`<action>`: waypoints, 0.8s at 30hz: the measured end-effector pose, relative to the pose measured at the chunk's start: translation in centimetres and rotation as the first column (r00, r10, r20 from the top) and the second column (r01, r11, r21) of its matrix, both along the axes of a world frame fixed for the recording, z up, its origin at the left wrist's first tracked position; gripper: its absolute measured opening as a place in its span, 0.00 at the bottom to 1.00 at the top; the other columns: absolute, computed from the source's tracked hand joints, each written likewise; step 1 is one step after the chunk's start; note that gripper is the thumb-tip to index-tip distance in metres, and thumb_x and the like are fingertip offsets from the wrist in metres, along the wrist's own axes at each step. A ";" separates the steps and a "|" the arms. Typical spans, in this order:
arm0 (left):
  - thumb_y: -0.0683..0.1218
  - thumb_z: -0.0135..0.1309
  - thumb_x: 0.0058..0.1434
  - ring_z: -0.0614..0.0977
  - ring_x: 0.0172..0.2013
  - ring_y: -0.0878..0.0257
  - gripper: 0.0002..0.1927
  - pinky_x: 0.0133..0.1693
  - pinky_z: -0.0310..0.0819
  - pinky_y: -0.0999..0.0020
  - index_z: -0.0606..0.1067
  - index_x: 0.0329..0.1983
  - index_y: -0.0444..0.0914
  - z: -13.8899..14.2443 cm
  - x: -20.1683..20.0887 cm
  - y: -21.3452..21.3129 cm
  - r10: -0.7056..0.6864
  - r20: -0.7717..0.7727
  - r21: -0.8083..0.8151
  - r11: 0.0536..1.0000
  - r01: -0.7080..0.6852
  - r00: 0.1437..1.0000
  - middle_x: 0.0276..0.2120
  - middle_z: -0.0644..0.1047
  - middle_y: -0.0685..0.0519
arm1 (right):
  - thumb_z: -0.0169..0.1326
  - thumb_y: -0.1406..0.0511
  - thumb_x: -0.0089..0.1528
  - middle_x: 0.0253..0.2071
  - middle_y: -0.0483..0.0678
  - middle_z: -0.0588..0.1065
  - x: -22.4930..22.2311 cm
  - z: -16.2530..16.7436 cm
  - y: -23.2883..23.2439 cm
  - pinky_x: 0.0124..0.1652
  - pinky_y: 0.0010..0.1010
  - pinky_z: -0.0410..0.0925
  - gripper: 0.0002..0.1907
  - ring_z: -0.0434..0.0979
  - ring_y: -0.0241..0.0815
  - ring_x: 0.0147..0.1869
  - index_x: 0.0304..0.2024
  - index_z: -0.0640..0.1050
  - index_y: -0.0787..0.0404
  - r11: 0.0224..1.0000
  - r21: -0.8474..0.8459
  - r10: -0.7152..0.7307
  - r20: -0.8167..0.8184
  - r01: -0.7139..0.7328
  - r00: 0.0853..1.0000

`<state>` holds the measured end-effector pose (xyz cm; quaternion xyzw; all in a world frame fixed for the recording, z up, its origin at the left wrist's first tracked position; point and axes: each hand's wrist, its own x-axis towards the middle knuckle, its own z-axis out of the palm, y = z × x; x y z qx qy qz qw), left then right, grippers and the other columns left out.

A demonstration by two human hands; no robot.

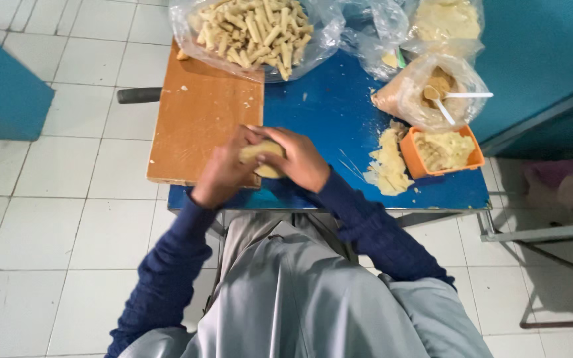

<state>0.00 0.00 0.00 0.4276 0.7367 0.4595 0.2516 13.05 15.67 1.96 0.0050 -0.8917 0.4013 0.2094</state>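
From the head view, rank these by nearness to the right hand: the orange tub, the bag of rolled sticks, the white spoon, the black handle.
From the right hand:
1. Orange tub, to its right on the blue table.
2. Bag of rolled sticks, at the far edge, and white spoon, far right: too close to call.
3. Black handle, far left, off the board.

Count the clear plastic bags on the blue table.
3: one of rolled sticks at the top, one of pale dough top right, one with brown filling below it. Others may be hidden.
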 end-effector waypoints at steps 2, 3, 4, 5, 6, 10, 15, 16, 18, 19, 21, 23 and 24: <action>0.41 0.58 0.62 0.82 0.46 0.50 0.22 0.47 0.78 0.59 0.68 0.59 0.35 0.5 3.1 0.3 -0.011 -0.254 0.264 0.961 0.080 0.967 0.54 0.72 0.38 | 0.60 0.62 0.64 0.56 0.57 0.77 3.8 -1.3 0.7 0.51 0.41 0.73 0.24 0.80 0.57 0.56 0.62 0.74 0.58 0.983 0.100 -0.158 0.013 0.156 0.987; 0.37 0.58 0.59 0.80 0.47 0.49 0.25 0.47 0.78 0.59 0.68 0.59 0.33 0.8 4.2 0.4 0.010 -0.374 0.381 0.913 0.144 0.928 0.57 0.69 0.38 | 0.59 0.64 0.63 0.54 0.57 0.77 5.9 -1.7 1.3 0.49 0.41 0.73 0.21 0.80 0.58 0.53 0.59 0.76 0.57 0.958 0.156 -0.252 0.050 0.242 0.966; 0.36 0.58 0.59 0.80 0.48 0.48 0.25 0.47 0.78 0.59 0.68 0.60 0.32 1.1 5.0 0.3 0.007 -0.369 0.395 0.906 0.150 0.929 0.57 0.70 0.38 | 0.57 0.67 0.62 0.53 0.58 0.77 8.0 -1.8 2.2 0.46 0.42 0.73 0.19 0.80 0.59 0.50 0.57 0.78 0.57 0.922 0.214 -0.345 0.083 0.322 0.935; 0.35 0.58 0.60 0.80 0.49 0.47 0.25 0.47 0.78 0.59 0.68 0.60 0.32 1.2 5.8 0.1 0.006 -0.361 0.409 0.900 0.152 0.933 0.56 0.71 0.39 | 0.58 0.67 0.64 0.51 0.57 0.78 9.6 -1.8 3.3 0.46 0.43 0.72 0.15 0.80 0.60 0.49 0.54 0.79 0.57 0.876 0.273 -0.428 0.059 0.397 0.902; 0.34 0.57 0.60 0.80 0.50 0.46 0.25 0.47 0.79 0.59 0.68 0.61 0.32 1.2 6.5 0.2 0.011 -0.352 0.427 0.892 0.150 0.936 0.56 0.72 0.39 | 0.58 0.66 0.66 0.49 0.57 0.78 11.1 -1.5 4.4 0.45 0.44 0.72 0.11 0.79 0.61 0.49 0.51 0.81 0.57 0.820 0.334 -0.501 0.029 0.464 0.865; 0.38 0.58 0.63 0.81 0.51 0.54 0.27 0.48 0.80 0.63 0.65 0.64 0.34 -0.5 8.8 1.5 -0.165 -0.097 0.355 0.916 0.189 0.982 0.57 0.73 0.42 | 0.58 0.66 0.65 0.46 0.56 0.78 15.4 0.3 7.2 0.47 0.43 0.72 0.12 0.80 0.58 0.49 0.51 0.80 0.59 0.687 0.416 -0.626 -0.077 0.596 0.776; 0.42 0.51 0.70 0.77 0.57 0.61 0.27 0.58 0.71 0.64 0.57 0.69 0.36 -3.6 11.6 7.1 -0.385 0.533 0.495 0.864 0.092 0.754 0.61 0.72 0.47 | 0.52 0.66 0.72 0.50 0.51 0.78 14.0 1.0 6.3 0.50 0.38 0.71 0.12 0.79 0.51 0.51 0.57 0.79 0.57 0.920 0.038 -0.389 -0.056 0.391 0.920; 0.43 0.49 0.72 0.78 0.56 0.61 0.23 0.58 0.72 0.64 0.60 0.68 0.34 -4.1 11.8 7.5 -0.415 0.624 0.537 0.843 0.022 0.663 0.60 0.73 0.47 | 0.51 0.67 0.74 0.51 0.51 0.77 12.6 0.9 5.9 0.54 0.40 0.70 0.12 0.78 0.52 0.56 0.58 0.79 0.58 0.959 0.048 -0.275 -0.094 0.280 0.957; 0.47 0.44 0.77 0.80 0.55 0.62 0.18 0.58 0.73 0.63 0.67 0.64 0.31 -4.9 12.2 7.8 -0.483 0.758 0.585 0.801 -0.130 0.438 0.57 0.76 0.46 | 0.51 0.68 0.74 0.53 0.51 0.75 10.8 0.9 4.8 0.57 0.41 0.69 0.13 0.76 0.52 0.59 0.59 0.80 0.58 0.949 0.174 -0.233 -0.182 0.264 0.955; 0.47 0.44 0.76 0.80 0.55 0.62 0.17 0.57 0.73 0.63 0.67 0.62 0.32 -5.3 12.1 7.7 -0.438 0.771 0.558 0.814 -0.161 0.462 0.56 0.76 0.47 | 0.53 0.69 0.71 0.54 0.51 0.75 10.2 0.8 3.9 0.56 0.41 0.69 0.15 0.76 0.51 0.57 0.60 0.80 0.58 0.891 0.278 -0.296 -0.241 0.358 0.924; 0.46 0.44 0.75 0.80 0.54 0.62 0.14 0.55 0.74 0.64 0.68 0.59 0.35 -5.5 11.6 7.5 -0.345 0.789 0.511 0.828 -0.232 0.508 0.54 0.77 0.48 | 0.58 0.68 0.66 0.53 0.51 0.75 9.9 1.4 3.0 0.51 0.38 0.70 0.16 0.77 0.49 0.53 0.58 0.80 0.58 0.846 0.289 -0.370 -0.286 0.448 0.884; 0.46 0.45 0.75 0.79 0.52 0.64 0.11 0.53 0.74 0.65 0.68 0.56 0.37 -5.5 11.3 7.5 -0.347 0.784 0.528 0.809 -0.259 0.514 0.52 0.77 0.50 | 0.63 0.67 0.62 0.50 0.51 0.75 10.1 1.8 2.3 0.43 0.32 0.72 0.15 0.79 0.46 0.50 0.51 0.80 0.58 0.892 0.115 -0.406 -0.224 0.438 0.886; 0.46 0.45 0.74 0.79 0.51 0.65 0.10 0.52 0.74 0.65 0.68 0.55 0.38 -5.5 11.2 7.3 -0.346 0.784 0.532 0.802 -0.271 0.515 0.51 0.77 0.51 | 0.64 0.67 0.60 0.49 0.50 0.76 10.1 1.7 1.7 0.44 0.33 0.72 0.15 0.79 0.48 0.50 0.50 0.80 0.59 0.884 0.176 -0.391 -0.231 0.433 0.891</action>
